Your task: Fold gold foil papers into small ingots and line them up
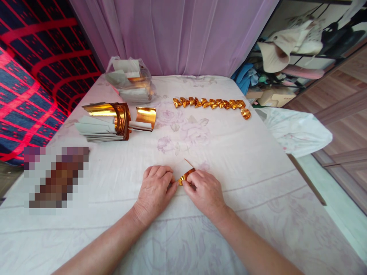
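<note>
Between my two hands, low over the tablecloth, is a curled sheet of gold foil paper [186, 176], shiny gold on one face and pale on the other. My left hand [157, 186] has its fingers closed, thumb and fingertips pinching the sheet's left end. On the sheet's right part my right hand [205, 190] is closed, its fingers bent around the edge. Part of the sheet is hidden behind the fingers. Farther off, folded gold foil pieces [212, 103] lie in a row, with one piece just off its right end.
A fanned stack of gold foil sheets [104, 122] lies at the left, a loose curled sheet [146, 117] beside it. Behind stands a clear plastic bag [130, 80] of more sheets. A blurred-out patch [59, 177] covers something nearer left. Shelves [301, 53] stand beyond the right edge.
</note>
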Tool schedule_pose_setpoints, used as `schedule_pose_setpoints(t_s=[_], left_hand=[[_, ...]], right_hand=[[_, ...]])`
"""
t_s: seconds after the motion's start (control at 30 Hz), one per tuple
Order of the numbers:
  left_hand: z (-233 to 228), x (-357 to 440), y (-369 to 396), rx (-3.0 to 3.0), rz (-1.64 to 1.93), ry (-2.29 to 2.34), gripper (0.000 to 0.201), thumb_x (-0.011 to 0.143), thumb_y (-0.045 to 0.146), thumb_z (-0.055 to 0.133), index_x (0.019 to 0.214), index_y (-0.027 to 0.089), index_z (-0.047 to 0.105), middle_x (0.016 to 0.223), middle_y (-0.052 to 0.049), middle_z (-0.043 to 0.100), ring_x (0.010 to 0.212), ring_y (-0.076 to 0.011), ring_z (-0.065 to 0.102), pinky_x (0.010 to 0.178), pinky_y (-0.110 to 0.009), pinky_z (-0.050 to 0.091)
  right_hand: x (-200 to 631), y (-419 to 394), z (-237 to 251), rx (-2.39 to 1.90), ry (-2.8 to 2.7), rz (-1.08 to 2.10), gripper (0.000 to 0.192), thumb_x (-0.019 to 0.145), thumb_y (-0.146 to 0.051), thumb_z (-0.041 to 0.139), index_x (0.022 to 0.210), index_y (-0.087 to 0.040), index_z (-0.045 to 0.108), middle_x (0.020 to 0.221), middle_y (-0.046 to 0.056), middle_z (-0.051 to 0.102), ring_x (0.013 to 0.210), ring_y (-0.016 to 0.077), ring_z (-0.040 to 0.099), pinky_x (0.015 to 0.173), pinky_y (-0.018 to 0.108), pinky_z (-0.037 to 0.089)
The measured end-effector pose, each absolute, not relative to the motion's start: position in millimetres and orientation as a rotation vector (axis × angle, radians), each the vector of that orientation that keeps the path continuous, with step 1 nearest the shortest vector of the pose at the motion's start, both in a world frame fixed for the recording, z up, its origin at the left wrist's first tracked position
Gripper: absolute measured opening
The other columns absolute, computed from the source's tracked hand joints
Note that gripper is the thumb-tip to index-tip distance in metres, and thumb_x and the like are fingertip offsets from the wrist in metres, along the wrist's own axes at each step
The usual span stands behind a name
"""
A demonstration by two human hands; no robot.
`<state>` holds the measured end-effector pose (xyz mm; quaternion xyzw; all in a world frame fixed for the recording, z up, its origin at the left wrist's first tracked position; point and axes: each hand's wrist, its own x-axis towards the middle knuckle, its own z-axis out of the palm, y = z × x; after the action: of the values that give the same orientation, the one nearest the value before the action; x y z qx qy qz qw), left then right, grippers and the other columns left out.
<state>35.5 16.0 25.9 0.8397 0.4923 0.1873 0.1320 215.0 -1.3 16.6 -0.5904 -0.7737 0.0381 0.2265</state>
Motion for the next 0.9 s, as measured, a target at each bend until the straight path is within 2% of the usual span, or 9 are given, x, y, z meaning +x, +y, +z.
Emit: schedule_pose_setpoints(t_s=[0.27, 0.4, 0.53, 0.63, 0.9], left_hand=[[25, 34, 16, 2.455, 0.548, 1.420, 0.012, 0.089, 0.026, 0.060, 0.079, 0.020, 0.062, 0.101, -0.006, 0.065, 0.094, -0.0241, 0.056, 0.087, -0.043, 0.042], [28, 26, 13, 2.558, 0.569, 1.309, 0.010, 0.093, 0.025, 0.055, 0.093, 0.020, 0.063, 0.101, -0.006, 0.066, 0.094, -0.0236, 0.057, 0.087, -0.042, 0.044], [31, 18, 2, 2.766, 0.590, 1.160, 0.021, 0.096, 0.021, 0.049, 0.112, 0.021, 0.063, 0.097, -0.005, 0.066, 0.086, -0.0218, 0.057, 0.079, -0.039, 0.047], [31, 18, -6, 2.859, 0.525, 1.107, 0.028, 0.094, 0.024, 0.053, 0.121, 0.019, 0.060, 0.093, -0.006, 0.065, 0.083, -0.0230, 0.057, 0.075, -0.040, 0.047], [26, 22, -7, 2.871, 0.383, 1.181, 0.033, 0.093, 0.032, 0.057, 0.123, 0.019, 0.060, 0.090, -0.006, 0.063, 0.083, -0.0241, 0.056, 0.076, -0.042, 0.048]], right_hand=[[214, -1, 16, -1.635, -2.130, 0.097, 0.021, 0.084, -0.020, 0.059, 0.064, -0.022, 0.054, 0.063, -0.001, 0.058, 0.062, 0.0140, 0.054, 0.062, 0.029, 0.032], [214, -2, 15, -1.639, -2.120, 0.083, 0.022, 0.085, -0.019, 0.059, 0.064, -0.022, 0.054, 0.063, -0.001, 0.059, 0.063, 0.0143, 0.054, 0.062, 0.029, 0.032], [214, -2, 16, -1.634, -2.126, 0.099, 0.022, 0.085, -0.021, 0.059, 0.064, -0.021, 0.054, 0.063, -0.001, 0.059, 0.063, 0.0142, 0.054, 0.063, 0.028, 0.031], [215, -2, 16, -1.635, -2.130, 0.111, 0.022, 0.086, -0.021, 0.059, 0.064, -0.021, 0.053, 0.064, -0.001, 0.059, 0.064, 0.0142, 0.054, 0.063, 0.028, 0.032], [215, -2, 16, -1.646, -2.127, 0.102, 0.022, 0.084, -0.020, 0.061, 0.063, -0.021, 0.054, 0.062, -0.001, 0.058, 0.063, 0.0140, 0.054, 0.062, 0.028, 0.030]])
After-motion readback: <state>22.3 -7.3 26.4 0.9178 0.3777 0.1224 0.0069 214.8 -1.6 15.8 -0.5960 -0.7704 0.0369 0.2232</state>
